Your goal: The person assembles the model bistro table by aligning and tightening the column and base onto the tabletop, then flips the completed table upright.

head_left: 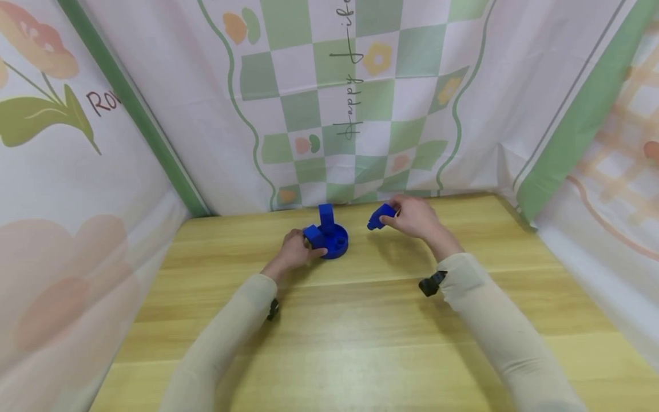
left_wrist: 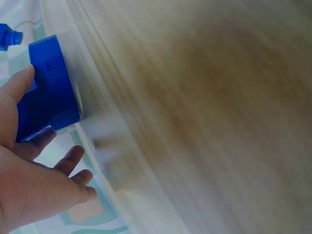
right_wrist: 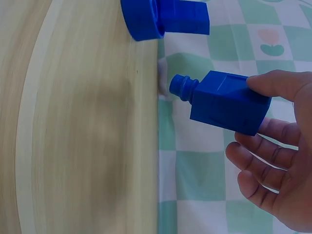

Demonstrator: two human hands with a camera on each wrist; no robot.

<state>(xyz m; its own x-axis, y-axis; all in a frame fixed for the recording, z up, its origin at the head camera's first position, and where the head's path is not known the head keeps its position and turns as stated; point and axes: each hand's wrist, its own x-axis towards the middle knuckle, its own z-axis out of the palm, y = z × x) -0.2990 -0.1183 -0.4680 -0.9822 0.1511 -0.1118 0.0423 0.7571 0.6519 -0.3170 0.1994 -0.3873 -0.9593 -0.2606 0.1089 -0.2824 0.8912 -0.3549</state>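
Observation:
Near the table's back edge lies a round blue base with a raised rim and a hole in its floor. One blue block stands upright on its far side, and another blue block rises at its left. My left hand grips the base at its left, the thumb on the rim; in the left wrist view the other fingers spread below the base. To the right, above the table, my right hand pinches a blue block with a ribbed peg between thumb and fingers. Its peg points left toward the base.
The wood-grain table ends at the back against a hanging checkered cloth. Printed cloth also hangs on the left and right sides. A small black device sits at the right wrist.

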